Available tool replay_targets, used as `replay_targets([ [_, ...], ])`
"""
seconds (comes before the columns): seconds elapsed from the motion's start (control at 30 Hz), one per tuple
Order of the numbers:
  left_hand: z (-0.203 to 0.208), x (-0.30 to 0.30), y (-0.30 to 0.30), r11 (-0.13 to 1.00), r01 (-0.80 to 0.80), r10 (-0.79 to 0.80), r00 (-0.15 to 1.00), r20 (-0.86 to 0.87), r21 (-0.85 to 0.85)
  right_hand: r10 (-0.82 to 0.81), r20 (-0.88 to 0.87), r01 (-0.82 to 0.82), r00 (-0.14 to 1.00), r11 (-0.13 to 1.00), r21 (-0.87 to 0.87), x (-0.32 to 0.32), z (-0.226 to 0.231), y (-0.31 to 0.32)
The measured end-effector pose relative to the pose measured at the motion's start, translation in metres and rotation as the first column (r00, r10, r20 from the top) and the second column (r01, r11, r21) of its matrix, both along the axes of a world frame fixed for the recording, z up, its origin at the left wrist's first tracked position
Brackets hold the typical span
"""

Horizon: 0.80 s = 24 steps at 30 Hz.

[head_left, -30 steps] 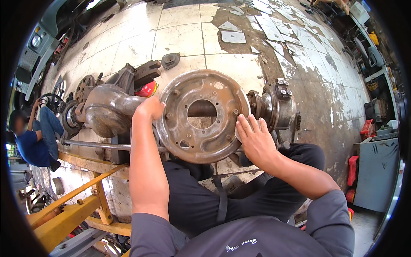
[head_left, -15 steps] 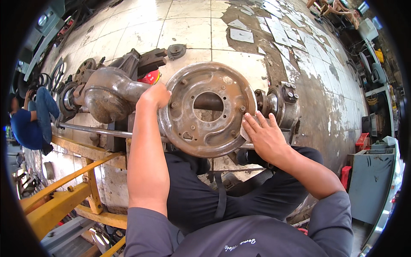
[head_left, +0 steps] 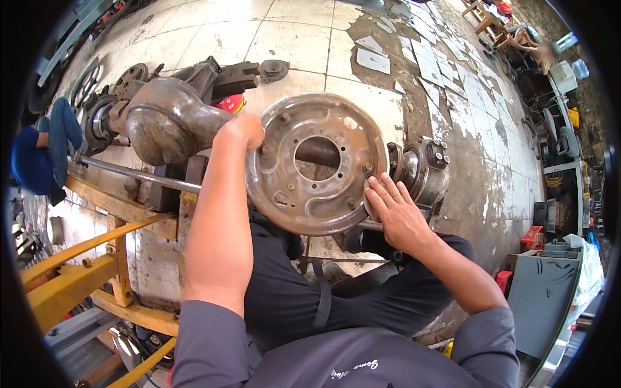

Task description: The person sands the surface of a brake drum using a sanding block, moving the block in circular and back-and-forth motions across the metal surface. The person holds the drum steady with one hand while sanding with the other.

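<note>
In front of me a round brown metal brake backing plate (head_left: 310, 210) stands tilted, with a large hole in its centre and several smaller holes and studs. My left hand (head_left: 243, 132) is closed round its upper left rim; the fingertips are hidden behind the edge. At the lower right rim, my right hand (head_left: 400, 213) lies with fingers extended over a thin greyish sheet (head_left: 371, 205), apparently sandpaper, pressed against the metal. The thumb is out of sight. Behind the plate runs an axle, its bulging housing (head_left: 162, 123) to the left and a hub (head_left: 427, 168) to the right.
A yellow metal frame (head_left: 71, 291) stands at lower left, near a long steel rod (head_left: 139, 174). Another person (head_left: 39, 155) in blue is at far left. Broken tiles (head_left: 427, 58) lie farther off. A grey cabinet (head_left: 543, 301) stands at right.
The view has turned slightly, shifting the surroundings. My right hand's fingertips sit a little lower on the rim. My left hand keeps its hold on the plate.
</note>
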<state>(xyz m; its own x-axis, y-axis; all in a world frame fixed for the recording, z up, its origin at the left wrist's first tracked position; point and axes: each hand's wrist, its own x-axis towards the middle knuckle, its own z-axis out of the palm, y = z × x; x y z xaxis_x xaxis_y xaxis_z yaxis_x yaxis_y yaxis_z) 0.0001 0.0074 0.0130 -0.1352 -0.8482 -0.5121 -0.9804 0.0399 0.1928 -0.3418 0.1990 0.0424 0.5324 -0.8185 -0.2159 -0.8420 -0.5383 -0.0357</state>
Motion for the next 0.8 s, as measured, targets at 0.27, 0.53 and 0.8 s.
replay_targets([
  [0.27,0.010,-0.005,0.001,0.998,0.063,-0.066,0.994,0.091,0.030,-0.021,0.149,0.009,0.989,0.997,0.080,0.012,-0.021,0.037],
  [0.53,0.020,-0.010,0.005,1.000,0.014,-0.014,0.998,0.059,-0.004,-0.016,0.053,0.017,0.998,1.000,-0.018,0.012,-0.030,0.034],
  [0.8,0.010,-0.007,0.002,0.994,0.108,-0.106,0.985,0.133,-0.010,-0.039,0.076,0.040,0.996,0.999,-0.004,0.002,-0.026,0.028],
])
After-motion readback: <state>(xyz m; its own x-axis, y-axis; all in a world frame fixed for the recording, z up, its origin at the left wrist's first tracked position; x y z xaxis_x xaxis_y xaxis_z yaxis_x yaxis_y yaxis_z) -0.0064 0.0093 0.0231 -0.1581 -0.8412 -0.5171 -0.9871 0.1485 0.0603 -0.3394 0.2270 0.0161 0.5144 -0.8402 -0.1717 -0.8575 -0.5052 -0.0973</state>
